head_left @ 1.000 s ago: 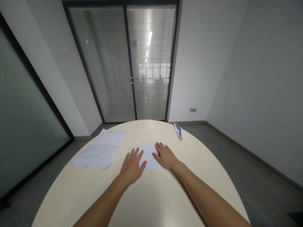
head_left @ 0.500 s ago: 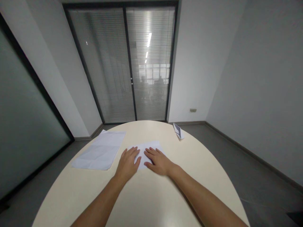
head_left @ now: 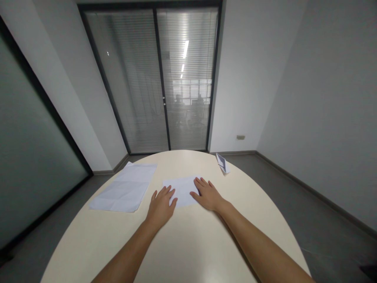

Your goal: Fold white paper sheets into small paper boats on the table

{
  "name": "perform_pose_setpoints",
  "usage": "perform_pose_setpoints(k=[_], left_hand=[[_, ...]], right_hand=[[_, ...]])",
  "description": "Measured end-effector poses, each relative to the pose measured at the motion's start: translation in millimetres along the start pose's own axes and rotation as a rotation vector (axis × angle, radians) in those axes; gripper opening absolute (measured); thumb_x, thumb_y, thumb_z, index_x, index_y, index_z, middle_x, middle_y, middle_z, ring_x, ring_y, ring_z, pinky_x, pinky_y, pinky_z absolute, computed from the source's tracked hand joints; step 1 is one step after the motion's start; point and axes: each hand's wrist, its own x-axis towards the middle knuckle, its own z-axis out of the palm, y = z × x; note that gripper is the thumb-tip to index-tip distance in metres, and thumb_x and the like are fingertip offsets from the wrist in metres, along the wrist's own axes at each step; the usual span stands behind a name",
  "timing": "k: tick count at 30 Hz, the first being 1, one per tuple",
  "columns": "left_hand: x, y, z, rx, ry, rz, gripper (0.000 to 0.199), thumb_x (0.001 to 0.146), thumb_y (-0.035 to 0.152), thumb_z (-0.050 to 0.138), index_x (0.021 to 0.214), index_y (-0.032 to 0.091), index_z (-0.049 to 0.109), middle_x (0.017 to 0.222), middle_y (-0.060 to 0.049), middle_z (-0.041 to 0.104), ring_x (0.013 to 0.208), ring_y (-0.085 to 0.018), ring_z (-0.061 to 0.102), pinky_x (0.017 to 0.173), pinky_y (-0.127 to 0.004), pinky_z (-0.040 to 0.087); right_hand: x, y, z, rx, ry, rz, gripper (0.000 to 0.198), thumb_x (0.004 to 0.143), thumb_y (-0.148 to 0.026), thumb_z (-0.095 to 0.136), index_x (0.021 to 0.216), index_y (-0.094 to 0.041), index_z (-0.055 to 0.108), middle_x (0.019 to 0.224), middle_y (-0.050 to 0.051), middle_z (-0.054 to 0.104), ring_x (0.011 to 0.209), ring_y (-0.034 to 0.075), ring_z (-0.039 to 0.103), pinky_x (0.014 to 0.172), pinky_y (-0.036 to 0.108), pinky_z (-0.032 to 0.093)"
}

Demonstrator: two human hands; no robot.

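A white sheet of paper (head_left: 183, 190) lies flat on the round cream table between my two hands. My left hand (head_left: 163, 203) rests palm down on the paper's left side, fingers apart and partly covering that edge. Over the right side of the sheet lies my right hand (head_left: 208, 195), also palm down with its fingers stretched out. Neither hand grips anything. Parts of both side edges of the sheet are hidden beneath the hands.
Larger white sheets (head_left: 125, 188) lie at the table's left. A folded piece of paper (head_left: 223, 163) stands near the far right edge of the round table (head_left: 173, 247). Beyond it are a glass door with blinds (head_left: 188, 129) and grey walls.
My right hand has slid to the right and slightly away from me, baring more of the sheet. My left hand has shifted slightly; the sheet appears a little further right.
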Motion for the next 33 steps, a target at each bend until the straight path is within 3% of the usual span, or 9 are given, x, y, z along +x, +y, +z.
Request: perform_pose_setpoints(k=[4, 9, 13, 15, 21, 25, 29, 33], left_hand=[[0.2, -5.0, -3.6, 0.009, 0.071, -0.019, 0.035, 0.097, 0.027, 0.049, 0.128, 0.021, 0.064, 0.142, -0.009, 0.059, 0.136, -0.028, 0.049, 0.116, -0.055, 0.031], [1.3, -6.4, -11.2, -0.06, 0.183, 0.118, 0.031, 0.097, 0.024, 0.049, 0.122, 0.022, 0.067, 0.131, -0.007, 0.067, 0.124, -0.024, 0.06, 0.113, -0.046, 0.039], [-1.6, -1.7, -7.8, -0.146, 0.093, 0.249, 0.038, 0.096, 0.033, 0.053, 0.131, 0.023, 0.064, 0.136, -0.006, 0.064, 0.128, -0.023, 0.057, 0.111, -0.041, 0.042], [-2.8, 1.0, -5.4, -0.145, 0.028, 0.247, 0.038, 0.095, 0.037, 0.056, 0.129, 0.025, 0.065, 0.14, -0.006, 0.061, 0.132, -0.025, 0.054, 0.112, -0.044, 0.041], [0.5, 3.2, -6.5, -0.086, 0.029, 0.109, 0.035, 0.097, 0.034, 0.053, 0.127, 0.025, 0.067, 0.143, -0.007, 0.058, 0.136, -0.028, 0.05, 0.115, -0.053, 0.035], [4.1, -2.2, -6.3, -0.089, 0.085, 0.051, 0.033, 0.095, 0.026, 0.053, 0.123, 0.022, 0.07, 0.139, -0.009, 0.061, 0.133, -0.028, 0.053, 0.114, -0.05, 0.038], [5.5, -7.5, -3.6, -0.166, 0.082, 0.141, 0.033, 0.096, 0.023, 0.051, 0.122, 0.024, 0.071, 0.135, -0.005, 0.065, 0.13, -0.023, 0.056, 0.112, -0.04, 0.042], [4.8, -7.7, -1.5, -0.19, 0.044, 0.18, 0.032, 0.097, 0.031, 0.051, 0.122, 0.025, 0.071, 0.139, -0.005, 0.062, 0.135, -0.025, 0.051, 0.115, -0.044, 0.039]], right_hand=[[-0.3, 2.4, -1.4, -0.021, 0.043, 0.038, 0.07, 0.097, -0.054, 0.041, 0.154, -0.013, 0.034, 0.162, 0.013, 0.028, 0.151, 0.035, 0.018, 0.121, 0.056, 0.014], [-1.7, -4.6, 0.0, -0.072, 0.095, 0.027, 0.072, 0.096, -0.054, 0.043, 0.151, -0.008, 0.039, 0.159, 0.017, 0.033, 0.149, 0.038, 0.019, 0.12, 0.056, 0.015], [-1.7, -8.9, 2.2, -0.067, 0.121, 0.06, 0.07, 0.096, -0.053, 0.044, 0.149, -0.007, 0.041, 0.158, 0.019, 0.034, 0.148, 0.039, 0.022, 0.119, 0.056, 0.019], [-1.8, -9.3, 2.0, -0.066, 0.142, 0.065, 0.068, 0.096, -0.052, 0.045, 0.148, -0.007, 0.044, 0.157, 0.019, 0.036, 0.148, 0.04, 0.024, 0.118, 0.056, 0.02], [-3.8, -6.3, -3.7, -0.018, 0.099, -0.161, 0.063, 0.097, -0.054, 0.044, 0.145, -0.015, 0.05, 0.154, 0.015, 0.043, 0.147, 0.035, 0.029, 0.119, 0.056, 0.019], [-3.9, -4.7, -6.5, 0.017, 0.024, -0.267, 0.068, 0.092, -0.059, 0.05, 0.149, -0.021, 0.046, 0.157, 0.014, 0.038, 0.145, 0.035, 0.033, 0.119, 0.057, 0.019], [-4.6, -5.8, -9.6, 0.033, -0.011, -0.288, 0.064, 0.091, -0.058, 0.053, 0.146, -0.026, 0.05, 0.158, 0.012, 0.036, 0.145, 0.036, 0.033, 0.118, 0.058, 0.019], [-7.1, -8.5, -13.1, 0.047, 0.008, -0.284, 0.059, 0.093, -0.057, 0.052, 0.144, -0.028, 0.053, 0.157, 0.011, 0.039, 0.145, 0.035, 0.034, 0.117, 0.058, 0.021]])
